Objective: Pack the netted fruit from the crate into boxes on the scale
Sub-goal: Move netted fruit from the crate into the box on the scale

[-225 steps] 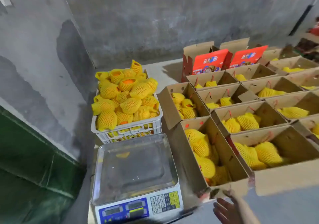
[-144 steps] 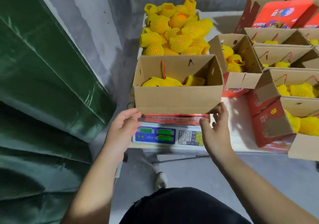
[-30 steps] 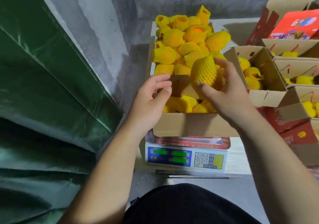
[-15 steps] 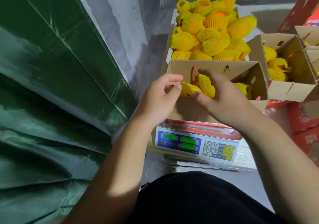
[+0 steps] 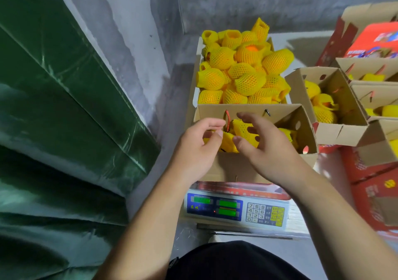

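A cardboard box (image 5: 247, 172) stands on the scale (image 5: 234, 210) and holds several yellow-netted fruit. My right hand (image 5: 269, 150) is spread over one netted fruit (image 5: 243, 129) inside the box, its fingers straight and apart, loosely touching it. My left hand (image 5: 193, 150) hovers at the box's left edge with its fingers loosely curled and nothing plainly in them. Behind the box, the white crate (image 5: 197, 81) is heaped with netted fruit (image 5: 243, 72).
To the right of the scale are several open cardboard boxes (image 5: 336, 133) partly filled with netted fruit, and red printed boxes (image 5: 370, 189) nearer me. A green tarp (image 5: 64, 107) hangs on the left. A grey concrete wall (image 5: 237, 3) runs behind the crate.
My right hand took a netted fruit from the crate, lowered it into the box on the scale, and has now loosened its grip on it. The left hand stayed by the box's left edge.
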`<state>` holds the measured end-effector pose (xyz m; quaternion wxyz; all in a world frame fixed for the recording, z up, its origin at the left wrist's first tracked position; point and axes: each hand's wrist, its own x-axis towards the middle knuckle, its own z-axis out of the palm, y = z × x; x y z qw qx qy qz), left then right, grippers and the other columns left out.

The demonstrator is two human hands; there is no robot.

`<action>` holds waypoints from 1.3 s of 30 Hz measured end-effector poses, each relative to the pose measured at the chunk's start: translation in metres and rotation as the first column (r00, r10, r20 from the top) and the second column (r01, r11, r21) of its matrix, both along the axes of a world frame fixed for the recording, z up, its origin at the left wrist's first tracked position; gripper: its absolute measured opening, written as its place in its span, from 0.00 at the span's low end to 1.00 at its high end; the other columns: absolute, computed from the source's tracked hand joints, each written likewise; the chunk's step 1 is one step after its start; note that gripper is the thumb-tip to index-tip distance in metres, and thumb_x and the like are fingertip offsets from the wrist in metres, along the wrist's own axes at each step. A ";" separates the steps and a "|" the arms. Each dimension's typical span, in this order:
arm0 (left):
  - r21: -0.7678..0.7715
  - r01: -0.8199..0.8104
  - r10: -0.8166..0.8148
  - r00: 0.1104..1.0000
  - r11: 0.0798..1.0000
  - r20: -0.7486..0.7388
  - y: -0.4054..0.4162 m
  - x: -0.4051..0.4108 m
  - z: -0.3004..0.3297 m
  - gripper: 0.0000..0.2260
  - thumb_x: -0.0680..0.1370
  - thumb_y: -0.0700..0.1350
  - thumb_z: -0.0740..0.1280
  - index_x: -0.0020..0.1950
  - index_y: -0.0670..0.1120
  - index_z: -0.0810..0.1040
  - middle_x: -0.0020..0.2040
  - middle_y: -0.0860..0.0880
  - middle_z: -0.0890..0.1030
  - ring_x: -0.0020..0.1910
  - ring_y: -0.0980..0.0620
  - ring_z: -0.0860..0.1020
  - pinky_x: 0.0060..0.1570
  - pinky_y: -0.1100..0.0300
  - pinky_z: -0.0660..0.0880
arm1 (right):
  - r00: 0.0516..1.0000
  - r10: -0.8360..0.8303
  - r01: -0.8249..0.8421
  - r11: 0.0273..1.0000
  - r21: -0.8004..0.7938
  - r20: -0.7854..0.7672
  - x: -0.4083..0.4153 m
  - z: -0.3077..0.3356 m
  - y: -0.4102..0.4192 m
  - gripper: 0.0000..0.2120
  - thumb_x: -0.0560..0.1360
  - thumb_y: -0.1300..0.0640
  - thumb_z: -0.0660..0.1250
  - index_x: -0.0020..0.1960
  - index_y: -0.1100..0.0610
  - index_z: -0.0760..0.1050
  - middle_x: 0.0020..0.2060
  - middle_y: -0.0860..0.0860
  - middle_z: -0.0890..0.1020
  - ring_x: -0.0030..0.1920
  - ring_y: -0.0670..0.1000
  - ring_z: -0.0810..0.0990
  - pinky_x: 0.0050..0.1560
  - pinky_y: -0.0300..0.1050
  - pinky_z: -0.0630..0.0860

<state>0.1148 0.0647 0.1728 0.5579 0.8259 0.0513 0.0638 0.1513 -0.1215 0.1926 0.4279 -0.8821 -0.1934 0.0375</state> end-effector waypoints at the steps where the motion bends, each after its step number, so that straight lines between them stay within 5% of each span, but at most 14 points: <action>1: -0.004 0.010 -0.010 1.000 1.000 0.015 0.000 0.005 -0.002 0.12 0.84 0.46 0.66 0.64 0.57 0.82 0.59 0.62 0.84 0.61 0.62 0.80 0.64 0.54 0.78 | 1.000 -0.014 0.014 1.000 0.008 -0.002 0.005 0.001 0.000 0.26 0.80 0.52 0.70 0.76 0.50 0.70 0.70 0.48 0.77 0.68 0.50 0.76 0.66 0.48 0.73; 9: 0.082 0.048 -0.058 0.991 0.995 0.122 0.001 0.100 0.006 0.10 0.80 0.45 0.67 0.56 0.58 0.83 0.59 0.56 0.78 0.58 0.61 0.78 0.57 0.66 0.74 | 0.979 -0.190 0.192 0.981 -0.024 0.075 0.078 0.015 -0.009 0.25 0.80 0.52 0.68 0.76 0.52 0.70 0.71 0.51 0.76 0.69 0.53 0.76 0.65 0.49 0.74; 13: 0.220 0.037 -0.063 0.992 0.975 0.113 0.012 0.166 0.009 0.09 0.81 0.44 0.68 0.56 0.58 0.82 0.57 0.54 0.76 0.58 0.55 0.76 0.61 0.61 0.72 | 0.981 -0.167 0.184 0.960 -0.212 0.095 0.134 0.007 -0.008 0.32 0.79 0.55 0.70 0.79 0.55 0.63 0.74 0.58 0.72 0.72 0.60 0.73 0.67 0.54 0.72; 16: 0.021 -0.095 0.095 0.995 0.995 0.006 0.007 0.215 0.014 0.09 0.84 0.44 0.66 0.60 0.51 0.83 0.59 0.50 0.80 0.61 0.49 0.79 0.51 0.69 0.73 | 0.995 -0.066 0.088 0.918 -0.387 0.069 0.182 -0.007 -0.004 0.44 0.77 0.57 0.72 0.84 0.54 0.49 0.80 0.58 0.62 0.77 0.62 0.66 0.71 0.59 0.69; 18: 0.107 -0.149 0.152 0.988 0.983 -0.018 0.003 0.245 0.011 0.12 0.83 0.43 0.65 0.64 0.47 0.82 0.63 0.48 0.81 0.65 0.47 0.78 0.56 0.66 0.74 | 0.996 0.051 -0.003 0.841 -0.541 0.074 0.213 -0.021 0.000 0.46 0.77 0.58 0.70 0.85 0.52 0.44 0.83 0.54 0.53 0.82 0.60 0.55 0.78 0.58 0.62; 19: 0.286 -0.107 0.118 0.993 0.952 -0.023 0.005 0.258 0.007 0.14 0.82 0.42 0.66 0.67 0.48 0.81 0.67 0.46 0.79 0.68 0.45 0.76 0.63 0.61 0.73 | 0.993 0.104 -0.049 0.797 -0.602 0.058 0.226 -0.028 0.003 0.46 0.78 0.58 0.69 0.85 0.51 0.43 0.84 0.52 0.50 0.83 0.59 0.50 0.80 0.58 0.58; 21: 0.659 0.096 0.012 0.987 0.746 -0.157 0.013 0.273 -0.005 0.22 0.80 0.45 0.68 0.75 0.52 0.75 0.79 0.44 0.68 0.78 0.41 0.65 0.76 0.51 0.63 | 0.986 0.166 -0.112 0.724 -0.680 0.014 0.245 -0.040 0.008 0.47 0.77 0.54 0.69 0.85 0.50 0.43 0.84 0.52 0.51 0.83 0.60 0.50 0.80 0.58 0.56; 24: 0.792 0.357 0.009 0.909 0.496 -0.416 0.027 0.281 -0.024 0.33 0.80 0.48 0.70 0.83 0.56 0.61 0.85 0.45 0.51 0.82 0.37 0.52 0.79 0.41 0.59 | 0.974 0.219 -0.092 0.638 -0.764 0.066 0.256 -0.053 0.015 0.43 0.74 0.50 0.72 0.82 0.51 0.53 0.75 0.55 0.62 0.75 0.63 0.64 0.74 0.58 0.62; 27: 0.895 0.260 0.067 0.951 0.364 -0.303 0.032 0.282 -0.041 0.33 0.80 0.51 0.72 0.82 0.58 0.61 0.78 0.44 0.62 0.72 0.34 0.63 0.70 0.45 0.68 | 0.969 0.215 -0.040 0.624 -0.781 0.121 0.255 -0.059 0.021 0.34 0.75 0.55 0.69 0.76 0.50 0.57 0.70 0.56 0.62 0.70 0.61 0.65 0.68 0.57 0.66; 31: 0.950 0.148 0.119 0.975 0.274 -0.187 0.040 0.286 -0.050 0.35 0.76 0.62 0.74 0.79 0.57 0.64 0.69 0.44 0.73 0.64 0.37 0.69 0.62 0.49 0.69 | 0.972 0.206 -0.051 0.656 -0.753 0.114 0.254 -0.052 0.022 0.36 0.74 0.56 0.71 0.76 0.50 0.55 0.70 0.55 0.65 0.70 0.61 0.65 0.66 0.56 0.67; 34: 0.944 0.063 0.091 0.991 0.325 -0.097 0.044 0.284 -0.050 0.33 0.73 0.61 0.77 0.74 0.56 0.69 0.65 0.44 0.73 0.62 0.38 0.70 0.59 0.48 0.69 | 0.977 0.164 -0.024 0.716 -0.698 0.135 0.250 -0.043 0.016 0.38 0.71 0.50 0.76 0.74 0.52 0.58 0.68 0.54 0.68 0.68 0.61 0.68 0.65 0.57 0.68; 39: 0.601 -0.010 0.039 0.999 0.799 -0.036 0.031 0.271 -0.043 0.33 0.73 0.55 0.77 0.75 0.57 0.68 0.69 0.47 0.66 0.65 0.40 0.75 0.60 0.46 0.77 | 0.992 -0.059 0.088 0.957 -0.275 0.111 0.236 -0.025 0.005 0.34 0.69 0.49 0.76 0.68 0.57 0.65 0.59 0.57 0.69 0.55 0.65 0.76 0.50 0.59 0.77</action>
